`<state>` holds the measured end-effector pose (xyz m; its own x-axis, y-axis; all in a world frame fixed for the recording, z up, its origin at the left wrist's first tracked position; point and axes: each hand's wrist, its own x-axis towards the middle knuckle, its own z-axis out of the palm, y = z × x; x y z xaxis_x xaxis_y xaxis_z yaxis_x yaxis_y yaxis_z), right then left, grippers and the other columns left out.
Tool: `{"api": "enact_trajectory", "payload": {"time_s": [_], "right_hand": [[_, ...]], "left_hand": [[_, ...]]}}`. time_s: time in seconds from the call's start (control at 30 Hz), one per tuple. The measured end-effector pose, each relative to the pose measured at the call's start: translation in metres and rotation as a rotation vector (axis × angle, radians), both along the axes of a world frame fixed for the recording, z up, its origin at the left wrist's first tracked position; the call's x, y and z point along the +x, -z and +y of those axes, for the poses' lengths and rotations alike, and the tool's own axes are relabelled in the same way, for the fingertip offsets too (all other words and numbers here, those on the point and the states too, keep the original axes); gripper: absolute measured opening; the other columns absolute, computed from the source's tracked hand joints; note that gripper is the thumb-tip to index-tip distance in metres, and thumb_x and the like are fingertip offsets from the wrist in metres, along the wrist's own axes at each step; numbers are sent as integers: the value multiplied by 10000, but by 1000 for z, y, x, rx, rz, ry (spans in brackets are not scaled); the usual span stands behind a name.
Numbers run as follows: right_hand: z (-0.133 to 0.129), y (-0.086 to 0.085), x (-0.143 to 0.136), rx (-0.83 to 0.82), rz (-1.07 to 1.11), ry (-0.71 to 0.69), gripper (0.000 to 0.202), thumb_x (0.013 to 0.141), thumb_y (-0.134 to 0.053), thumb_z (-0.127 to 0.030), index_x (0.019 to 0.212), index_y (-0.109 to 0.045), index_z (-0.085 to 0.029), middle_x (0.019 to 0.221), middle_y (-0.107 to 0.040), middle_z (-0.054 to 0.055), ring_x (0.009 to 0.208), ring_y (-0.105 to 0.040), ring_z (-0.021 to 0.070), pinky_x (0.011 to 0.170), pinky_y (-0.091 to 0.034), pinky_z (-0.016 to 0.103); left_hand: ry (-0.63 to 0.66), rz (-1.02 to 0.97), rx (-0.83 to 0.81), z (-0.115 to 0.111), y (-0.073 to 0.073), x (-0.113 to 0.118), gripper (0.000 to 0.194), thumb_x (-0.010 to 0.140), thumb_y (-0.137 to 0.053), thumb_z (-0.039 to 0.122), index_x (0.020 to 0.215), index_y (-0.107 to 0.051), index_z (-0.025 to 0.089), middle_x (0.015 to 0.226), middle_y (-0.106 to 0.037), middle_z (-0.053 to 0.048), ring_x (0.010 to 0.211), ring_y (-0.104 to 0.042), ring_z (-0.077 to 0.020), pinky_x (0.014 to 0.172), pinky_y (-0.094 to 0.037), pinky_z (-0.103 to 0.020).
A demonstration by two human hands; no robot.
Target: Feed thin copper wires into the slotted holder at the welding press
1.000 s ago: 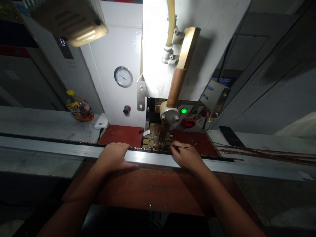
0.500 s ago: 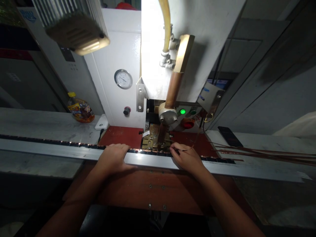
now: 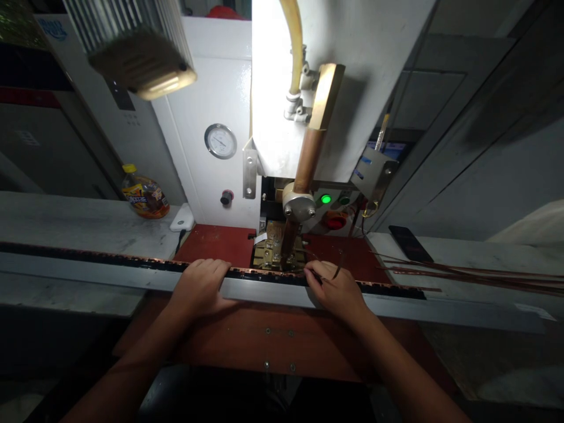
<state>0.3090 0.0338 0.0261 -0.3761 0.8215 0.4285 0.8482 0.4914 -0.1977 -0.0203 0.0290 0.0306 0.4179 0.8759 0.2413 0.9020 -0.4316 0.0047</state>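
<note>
A long aluminium bar (image 3: 264, 289) lies crosswise in front of me, with a dark strip edged in copper (image 3: 392, 289) along its far side. My left hand (image 3: 199, 286) is closed over the bar, fingers on the far edge and thumb on the near side. At the right, my right hand (image 3: 338, 289) rests against the bar and pinches a thin dark copper-coloured strip (image 3: 338, 267), whose end is partly hidden by the fingers. Between the hands, the machine's slanted copper electrode (image 3: 288, 241) reaches down to the strip, above brass fixture blocks (image 3: 269, 252).
Thin copper strips (image 3: 462, 273) and a phone (image 3: 409, 244) lie on the right-hand surface. A drink bottle (image 3: 145, 195) and a white box (image 3: 182, 218) stand at left. The white machine carries a gauge (image 3: 220, 141), a lit green button (image 3: 325, 199) and a lamp (image 3: 145, 64) overhead.
The bar and its strip have shifted slightly to the right, with the right end a little nearer me. The thin strip in my right hand has swung to a different angle. Both hands keep their holds.
</note>
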Motion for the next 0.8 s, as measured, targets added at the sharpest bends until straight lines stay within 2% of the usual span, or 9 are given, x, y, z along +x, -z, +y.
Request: {"api": "enact_trajectory", "payload": {"time_s": [0.5, 0.8], "right_hand": [[-3, -2, 0, 4, 9, -12, 247, 1013, -455, -270, 951, -688, -216, 847, -747, 62, 791, -691, 199, 739, -465, 282], [-1, 1, 1, 6, 14, -16, 245, 1014, -457, -272, 945, -686, -215, 840, -744, 62, 789, -695, 200, 734, -464, 276]], "left_hand": [[15, -46, 18, -2, 2, 0, 491, 768, -671, 656, 979, -638, 214, 1022, -733, -122, 945, -670, -341, 835, -457, -451], [31, -8, 35, 0, 2, 0, 509, 762, -683, 645, 1003, -633, 199, 1018, -728, -124, 928, -665, -334, 857, -459, -451]]}}
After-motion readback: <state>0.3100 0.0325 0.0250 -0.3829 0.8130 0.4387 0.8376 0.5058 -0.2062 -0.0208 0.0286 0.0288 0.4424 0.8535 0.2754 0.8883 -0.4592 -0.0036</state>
